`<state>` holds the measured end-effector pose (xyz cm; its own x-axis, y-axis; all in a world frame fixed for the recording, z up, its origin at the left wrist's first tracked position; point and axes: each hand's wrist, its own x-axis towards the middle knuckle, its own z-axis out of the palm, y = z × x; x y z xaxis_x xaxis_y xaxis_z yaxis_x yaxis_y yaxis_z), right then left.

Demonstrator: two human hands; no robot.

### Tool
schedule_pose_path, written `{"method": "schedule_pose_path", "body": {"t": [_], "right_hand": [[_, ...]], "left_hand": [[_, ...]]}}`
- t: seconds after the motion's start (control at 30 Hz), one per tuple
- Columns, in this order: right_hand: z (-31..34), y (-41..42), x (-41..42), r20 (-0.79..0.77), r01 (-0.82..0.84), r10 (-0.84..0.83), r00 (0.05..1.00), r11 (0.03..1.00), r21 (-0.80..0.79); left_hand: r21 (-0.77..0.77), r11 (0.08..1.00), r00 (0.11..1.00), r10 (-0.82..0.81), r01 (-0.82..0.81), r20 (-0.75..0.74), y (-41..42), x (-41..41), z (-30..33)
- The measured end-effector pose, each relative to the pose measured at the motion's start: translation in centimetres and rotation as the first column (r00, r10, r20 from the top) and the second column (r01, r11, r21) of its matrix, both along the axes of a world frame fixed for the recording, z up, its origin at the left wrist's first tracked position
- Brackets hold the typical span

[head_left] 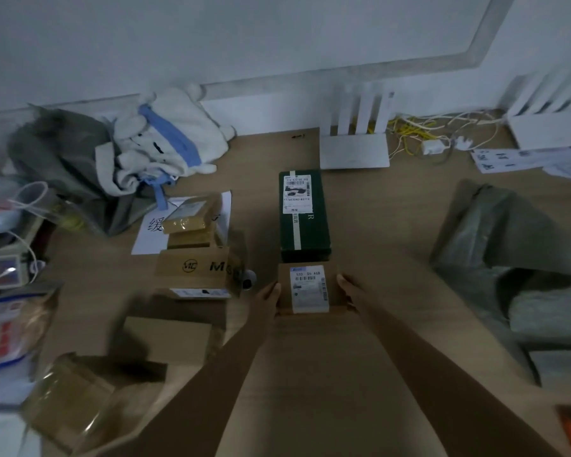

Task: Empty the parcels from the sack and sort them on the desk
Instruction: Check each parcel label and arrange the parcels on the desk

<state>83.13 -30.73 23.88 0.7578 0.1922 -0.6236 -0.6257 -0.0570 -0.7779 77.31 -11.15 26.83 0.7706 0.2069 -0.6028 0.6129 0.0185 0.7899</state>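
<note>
Parcel [309,288], small brown carton, label up: sits mid-desk [393,232], clamped between both hands, left hand [271,300] on its left side, right hand [348,291] on its right, fingers wrapped on the side walls. Far end touches the green box [304,216], so I'd judge it's being lined up in a row behind it. Separate stack of brown cartons [195,258] toward the left edge looks like another sort group. Grey sack [495,245] lies slumped near the right edge.
</note>
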Motion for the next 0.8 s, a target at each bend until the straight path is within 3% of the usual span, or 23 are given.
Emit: {"method": "schedule_pose_path", "body": {"t": [0.23, 0.5, 0.7, 0.8], "right_hand": [[-2.6, 0.4, 0.9, 0.110, -0.060, 0.069, 0.991, 0.994, -0.088], [-3.0, 0.8, 0.9, 0.122, -0.087, 0.117, 0.986, 0.970, -0.227], [-0.9, 2.7, -0.1, 0.198, 0.077, 0.007, 0.980, 0.906, -0.417], [0.6, 3.8, -0.9, 0.242, 0.017, 0.114, 0.963, 0.877, -0.480]], "left_hand": [[0.065, 0.990, 0.992, -0.127, 0.128, -0.021, 1.5, 1.5, -3.1], [0.136, 0.971, 0.981, -0.191, 0.194, -0.035, 2.2, 1.8, -3.6], [0.236, 0.959, 0.987, -0.161, 0.157, -0.002, 4.4, 0.3, -0.6], [0.193, 0.978, 0.997, -0.081, 0.076, 0.018, 7.1, -1.5, 2.3]]}}
